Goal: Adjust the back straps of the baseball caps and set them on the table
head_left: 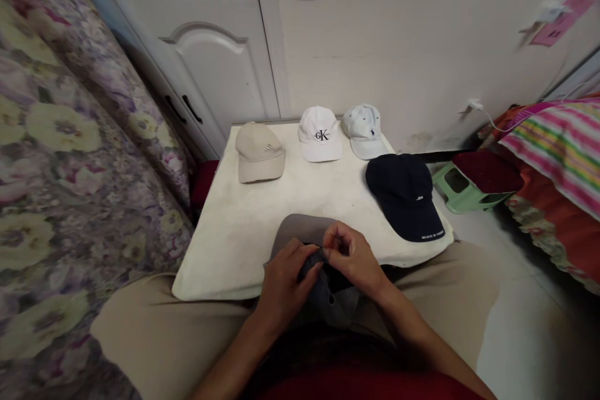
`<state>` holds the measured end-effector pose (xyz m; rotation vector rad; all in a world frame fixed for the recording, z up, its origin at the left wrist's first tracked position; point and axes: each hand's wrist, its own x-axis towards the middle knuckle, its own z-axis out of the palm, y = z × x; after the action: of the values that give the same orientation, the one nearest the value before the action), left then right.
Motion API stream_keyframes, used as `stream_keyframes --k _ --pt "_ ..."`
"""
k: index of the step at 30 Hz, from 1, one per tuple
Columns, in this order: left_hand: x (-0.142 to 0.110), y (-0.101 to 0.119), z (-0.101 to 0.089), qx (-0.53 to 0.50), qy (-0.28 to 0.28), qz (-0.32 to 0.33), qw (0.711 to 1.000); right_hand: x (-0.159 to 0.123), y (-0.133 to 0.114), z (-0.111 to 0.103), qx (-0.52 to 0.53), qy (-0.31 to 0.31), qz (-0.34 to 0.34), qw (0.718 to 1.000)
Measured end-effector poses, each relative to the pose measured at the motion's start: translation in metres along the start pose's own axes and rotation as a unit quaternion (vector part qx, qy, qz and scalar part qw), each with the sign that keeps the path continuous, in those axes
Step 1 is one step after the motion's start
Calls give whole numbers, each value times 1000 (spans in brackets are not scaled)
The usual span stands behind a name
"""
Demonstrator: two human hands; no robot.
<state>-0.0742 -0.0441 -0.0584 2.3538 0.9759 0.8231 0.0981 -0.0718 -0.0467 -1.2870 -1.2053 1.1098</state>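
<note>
A grey cap (300, 229) lies at the near edge of the cloth-covered table, its brim on the cloth and its dark crown over my lap. My left hand (288, 278) pinches the crown's fabric between thumb and fingers. Close beside it, my right hand (351, 256) is closed on the same cap, thumb against bent fingers. What exactly lies between the fingertips is too small to make out. Part of the crown is hidden behind both hands.
On the table (220, 231) sit a beige cap (257, 150), a white cap (321, 134), a pale blue cap (364, 131) and a navy cap (403, 194). A floral curtain (70, 169) hangs at left, a white cabinet (201, 50) behind. At right stand a green stool (452, 190) and a bed (562, 175).
</note>
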Motion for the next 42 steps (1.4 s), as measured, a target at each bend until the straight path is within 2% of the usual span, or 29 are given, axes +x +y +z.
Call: stream_keyframes --k 7,16,21,26,36,42 --pt "0 -2 -1 12 -7 5 1000 1 5 -6 60 -41 26 997" --pt "0 1 -2 -5 -7 5 1000 -2 5 -13 18 -66 1 998" --pt "1 1 -1 -10 -9 0 1000 -2 6 -14 33 -91 4 995" --pt "2 1 -2 -3 -14 2 1000 -1 10 -12 74 -72 29 994" --pt "0 1 0 -5 -28 -4 1000 -2 10 -13 32 -76 5 997" --pt "0 3 -3 -41 -9 -11 999 -2 13 -11 94 -53 4 994"
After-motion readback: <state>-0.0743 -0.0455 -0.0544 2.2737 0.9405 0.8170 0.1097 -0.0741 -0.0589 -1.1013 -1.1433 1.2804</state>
